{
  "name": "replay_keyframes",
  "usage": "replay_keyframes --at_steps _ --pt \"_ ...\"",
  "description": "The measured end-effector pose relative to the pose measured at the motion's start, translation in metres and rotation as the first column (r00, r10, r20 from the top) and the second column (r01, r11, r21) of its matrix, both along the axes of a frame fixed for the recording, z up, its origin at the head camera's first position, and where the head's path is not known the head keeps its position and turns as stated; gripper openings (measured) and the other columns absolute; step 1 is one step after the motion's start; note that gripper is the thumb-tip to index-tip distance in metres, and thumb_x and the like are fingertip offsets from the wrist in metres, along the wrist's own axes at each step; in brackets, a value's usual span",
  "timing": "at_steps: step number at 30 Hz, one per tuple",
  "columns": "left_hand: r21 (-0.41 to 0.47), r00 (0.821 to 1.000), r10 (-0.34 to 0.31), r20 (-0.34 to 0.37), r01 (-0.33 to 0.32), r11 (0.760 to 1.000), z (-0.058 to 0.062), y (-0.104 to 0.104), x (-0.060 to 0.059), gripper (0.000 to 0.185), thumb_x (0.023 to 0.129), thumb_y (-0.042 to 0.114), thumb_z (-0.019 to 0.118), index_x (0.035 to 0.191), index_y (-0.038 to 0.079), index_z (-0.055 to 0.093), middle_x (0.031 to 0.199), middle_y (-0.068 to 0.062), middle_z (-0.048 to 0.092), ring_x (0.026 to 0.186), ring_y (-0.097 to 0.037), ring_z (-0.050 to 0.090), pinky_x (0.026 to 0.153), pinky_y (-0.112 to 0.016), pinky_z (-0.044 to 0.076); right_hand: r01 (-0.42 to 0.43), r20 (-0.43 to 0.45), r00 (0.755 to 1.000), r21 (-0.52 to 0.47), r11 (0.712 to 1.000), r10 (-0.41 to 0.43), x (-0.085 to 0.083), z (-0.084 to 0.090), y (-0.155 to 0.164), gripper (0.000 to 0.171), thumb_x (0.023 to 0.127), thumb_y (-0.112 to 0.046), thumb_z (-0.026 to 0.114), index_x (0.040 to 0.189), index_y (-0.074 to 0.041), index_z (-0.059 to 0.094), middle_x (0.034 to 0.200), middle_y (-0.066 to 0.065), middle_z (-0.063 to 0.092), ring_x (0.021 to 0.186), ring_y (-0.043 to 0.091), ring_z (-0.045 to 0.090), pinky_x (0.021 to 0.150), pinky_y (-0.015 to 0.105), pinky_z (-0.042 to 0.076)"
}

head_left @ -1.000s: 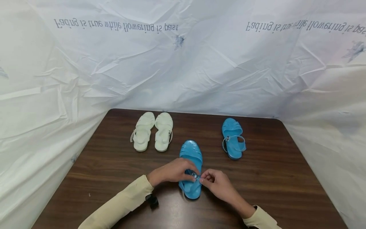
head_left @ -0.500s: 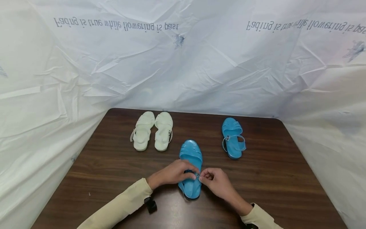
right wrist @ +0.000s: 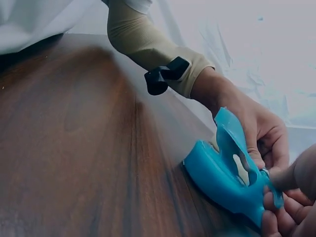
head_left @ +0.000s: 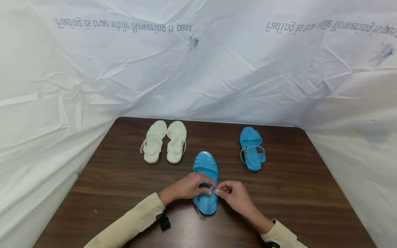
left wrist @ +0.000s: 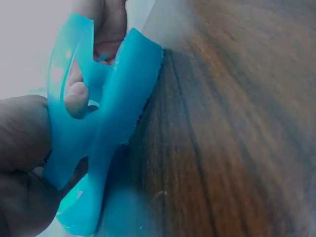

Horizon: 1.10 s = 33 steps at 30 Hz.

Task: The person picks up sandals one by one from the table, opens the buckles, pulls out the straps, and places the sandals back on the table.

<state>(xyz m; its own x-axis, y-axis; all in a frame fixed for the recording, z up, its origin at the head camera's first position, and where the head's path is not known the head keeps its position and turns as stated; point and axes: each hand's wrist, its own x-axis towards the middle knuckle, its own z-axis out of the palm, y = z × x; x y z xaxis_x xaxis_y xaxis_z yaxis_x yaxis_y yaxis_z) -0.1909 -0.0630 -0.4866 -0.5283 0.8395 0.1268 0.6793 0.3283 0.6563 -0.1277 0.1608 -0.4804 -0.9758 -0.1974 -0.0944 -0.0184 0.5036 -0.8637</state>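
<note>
A: What blocks the way on the table (head_left: 118, 193)?

B: A white pair of sandals (head_left: 163, 141) sits far left, a blue sandal (head_left: 251, 148) far right, with bare wood between them. Another blue sandal (head_left: 205, 179) lies in the near middle.

A: And the edges?

B: White plastic sheeting (head_left: 198, 75) walls the back and both sides.

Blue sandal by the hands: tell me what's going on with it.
A person has both hands on the near blue sandal, which lies on the dark wooden table. The left hand holds its ankle strap, and the right hand pinches the strap at the small buckle. The other blue sandal lies farther back to the right, and a white pair sits side by side at back left.
</note>
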Motion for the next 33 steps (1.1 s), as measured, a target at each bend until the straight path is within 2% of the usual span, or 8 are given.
replay_keyframes --at_steps 6,17,25,29,33 --pt "-0.01 1.0 -0.01 -0.006 0.01 1.0 -0.001 -0.001 0.0 0.025 0.101 0.028 0.066 0.122 0.015 0.072 0.118 0.008 0.071 0.113 -0.001 0.06 0.097 -0.022 0.049 -0.044 0.082 0.995 -0.039 0.998 0.047 0.003 0.004 0.006 0.014 0.094 -0.018 0.075 0.094 -0.004 0.074 0.078 0.001 0.069 0.067 0.018 0.063 0.053 0.027 0.05" --pt "0.066 0.999 0.02 0.027 -0.021 0.998 -0.006 -0.003 0.004 0.027 0.099 0.027 0.069 0.121 0.013 0.072 0.117 0.005 0.071 0.111 -0.003 0.061 0.094 -0.022 0.05 -0.046 0.101 0.993 -0.11 0.993 0.057 -0.001 -0.001 0.0 0.011 0.097 -0.011 0.068 0.092 -0.003 0.073 0.077 0.005 0.067 0.07 0.018 0.062 0.058 0.028 0.051" --pt "0.067 0.999 0.031 0.037 -0.034 0.997 -0.009 -0.004 0.006 0.027 0.099 0.027 0.069 0.122 0.013 0.071 0.118 0.005 0.071 0.111 -0.003 0.061 0.094 -0.022 0.05 -0.057 0.118 0.99 -0.132 0.99 0.073 -0.001 0.001 0.003 0.018 0.1 -0.018 0.068 0.095 -0.002 0.074 0.079 0.006 0.069 0.072 0.019 0.064 0.061 0.029 0.055" --pt "0.076 0.999 0.032 0.036 -0.035 0.996 -0.01 -0.005 0.006 0.026 0.099 0.026 0.069 0.121 0.013 0.072 0.116 0.004 0.071 0.11 -0.003 0.061 0.093 -0.022 0.051 -0.076 0.148 0.985 -0.118 0.99 0.094 0.0 0.003 0.009 0.018 0.098 -0.019 0.069 0.094 -0.001 0.073 0.078 0.006 0.071 0.071 0.018 0.064 0.059 0.028 0.053" --pt "0.085 0.998 0.044 0.035 -0.046 0.995 -0.009 -0.005 0.005 0.024 0.099 0.024 0.07 0.119 0.012 0.073 0.115 0.004 0.072 0.108 -0.002 0.062 0.092 -0.021 0.051 -0.112 0.123 0.985 -0.093 0.989 0.123 -0.001 0.004 0.008 0.015 0.097 -0.016 0.071 0.093 -0.002 0.073 0.078 0.005 0.07 0.071 0.017 0.063 0.056 0.027 0.05"
